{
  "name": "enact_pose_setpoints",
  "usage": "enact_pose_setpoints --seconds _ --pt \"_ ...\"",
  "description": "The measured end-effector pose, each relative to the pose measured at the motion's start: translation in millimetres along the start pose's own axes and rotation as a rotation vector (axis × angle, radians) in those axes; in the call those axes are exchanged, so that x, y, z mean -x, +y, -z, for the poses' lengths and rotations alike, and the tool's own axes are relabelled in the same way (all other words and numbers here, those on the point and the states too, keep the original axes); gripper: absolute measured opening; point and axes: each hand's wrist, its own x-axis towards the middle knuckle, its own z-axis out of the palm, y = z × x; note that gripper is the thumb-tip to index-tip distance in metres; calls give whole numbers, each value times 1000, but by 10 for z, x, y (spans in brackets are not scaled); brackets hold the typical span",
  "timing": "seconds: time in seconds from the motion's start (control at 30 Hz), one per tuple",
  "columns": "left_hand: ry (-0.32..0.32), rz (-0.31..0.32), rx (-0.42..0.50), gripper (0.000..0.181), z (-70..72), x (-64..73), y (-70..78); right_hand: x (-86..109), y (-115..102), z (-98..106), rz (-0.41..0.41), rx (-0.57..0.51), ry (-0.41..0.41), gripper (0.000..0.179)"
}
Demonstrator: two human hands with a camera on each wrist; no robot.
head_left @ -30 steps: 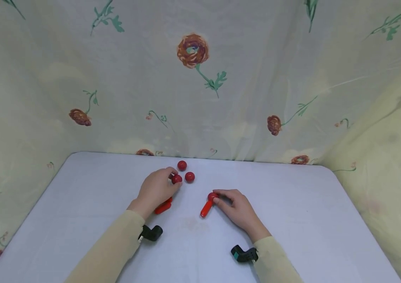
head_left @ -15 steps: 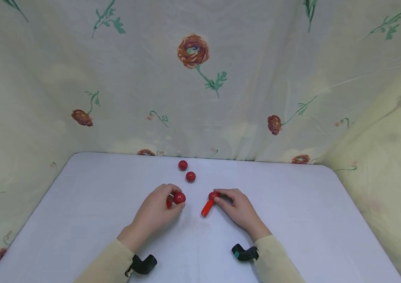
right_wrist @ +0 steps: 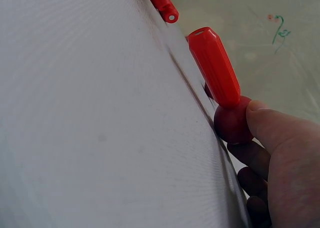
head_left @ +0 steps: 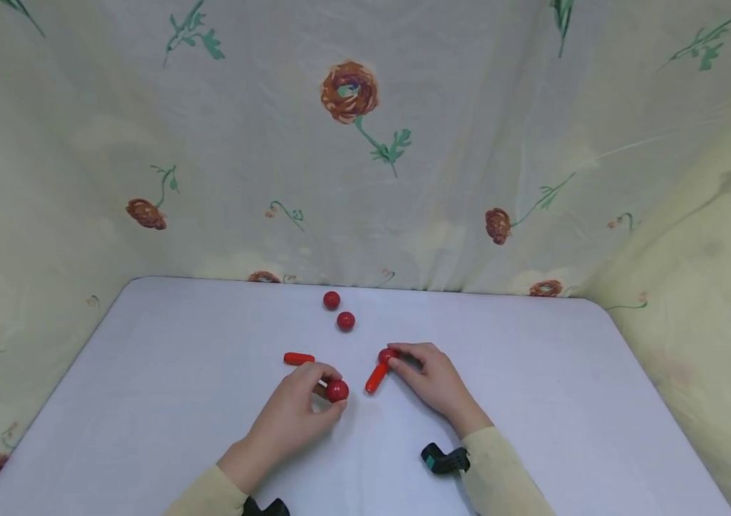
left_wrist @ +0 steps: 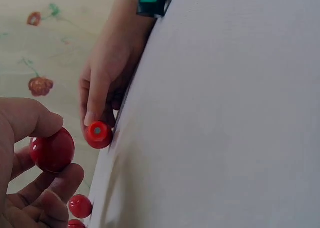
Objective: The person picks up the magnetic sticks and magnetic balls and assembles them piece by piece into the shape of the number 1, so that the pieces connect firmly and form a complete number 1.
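Note:
Between thumb and fingers my left hand (head_left: 294,416) pinches a shiny red ball (head_left: 337,390), held near the middle of the table. My right hand (head_left: 433,383) grips a second red ball (head_left: 386,355), and a red rod (head_left: 375,378) is joined to it, pointing toward the near left. The left wrist view shows a small grey disc (left_wrist: 97,131) in that rod's free end. Another red rod (head_left: 299,358) lies just beyond my left hand, partly seen as a red piece (right_wrist: 162,5) in the right wrist view. The held ball and the joined pair are apart.
Two more red balls (head_left: 331,300) (head_left: 345,321) lie toward the back of the white table (head_left: 520,358). A flowered curtain (head_left: 436,143) hangs behind and at both sides. A black wrist camera (head_left: 445,459) sits on the right wrist.
My left hand has picked a red ball from beside the other two and brought it nearer and to the right, uncovering the loose red rod. The right hand has stayed in place.

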Motion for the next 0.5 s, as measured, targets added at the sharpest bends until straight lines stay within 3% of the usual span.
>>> enact_pose_setpoints --seconds 0.33,0.5 --pt "-72 46 75 37 -228 15 -36 16 6 4 11 -2 11 41" --pt "-74 69 91 39 -291 3 -97 5 2 6 21 -10 16 40"
